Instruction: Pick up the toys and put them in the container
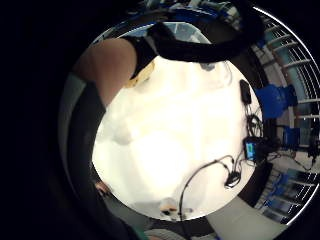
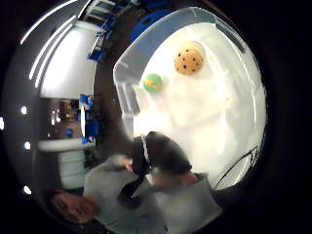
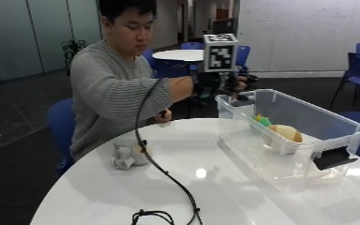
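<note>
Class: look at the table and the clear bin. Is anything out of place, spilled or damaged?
Nothing is spilled or visibly damaged. One grey soft toy lies on the white table outside the clear bin, while a green toy and a tan toy are inside.
</note>
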`<state>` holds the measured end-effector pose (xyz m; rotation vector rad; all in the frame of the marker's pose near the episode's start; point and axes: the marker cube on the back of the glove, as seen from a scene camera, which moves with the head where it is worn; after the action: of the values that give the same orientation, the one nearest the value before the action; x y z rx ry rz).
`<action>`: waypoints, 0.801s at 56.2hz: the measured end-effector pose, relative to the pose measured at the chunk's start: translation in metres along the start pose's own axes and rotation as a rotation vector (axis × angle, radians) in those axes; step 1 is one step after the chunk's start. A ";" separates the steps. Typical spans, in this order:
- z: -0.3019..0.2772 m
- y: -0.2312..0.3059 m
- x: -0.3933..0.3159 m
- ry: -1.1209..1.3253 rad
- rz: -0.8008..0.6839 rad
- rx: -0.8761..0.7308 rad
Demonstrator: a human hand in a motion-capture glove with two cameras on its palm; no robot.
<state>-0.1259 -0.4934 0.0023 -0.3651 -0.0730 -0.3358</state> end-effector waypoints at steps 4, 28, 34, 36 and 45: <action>-0.005 0.065 0.008 -0.003 -0.080 0.001; 0.072 0.303 0.090 0.018 0.106 0.002; 0.122 0.320 0.077 0.072 0.089 -0.092; 0.140 0.325 0.074 0.111 0.096 -0.132; 0.193 0.337 0.076 0.136 0.157 -0.188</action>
<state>0.0564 -0.1510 0.0782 -0.5296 0.1208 -0.2117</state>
